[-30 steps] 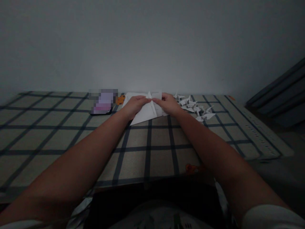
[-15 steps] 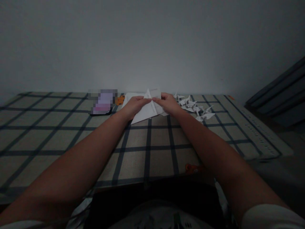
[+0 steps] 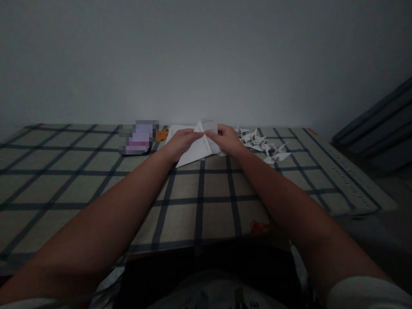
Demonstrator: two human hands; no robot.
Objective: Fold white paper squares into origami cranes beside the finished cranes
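Between my hands is a partly folded sheet of white paper (image 3: 197, 151), with a raised pointed flap near its middle. My left hand (image 3: 183, 142) grips its left side, the thumb lying along the fold. From the right, my right hand (image 3: 228, 139) pinches it, and the two thumb tips almost meet at the crease. The fingers behind the paper are hidden. More white paper (image 3: 174, 128) lies behind and beneath it on the table. Several folded white paper cranes (image 3: 273, 153) sit in a cluster just right of my right hand.
A checked cloth (image 3: 96, 184) covers the table, which meets a plain wall (image 3: 206, 60). A phone-like thing with a purple screen (image 3: 140, 139), partly blurred out, rests left of my hands. Orange patches (image 3: 162, 134) show beside the paper. Dark slatted panels (image 3: 380, 124) stand at the right.
Almost nothing differs. Both hands keep their hold on the paper, with only a very slight shift of the thumbs and the paper's near corner.
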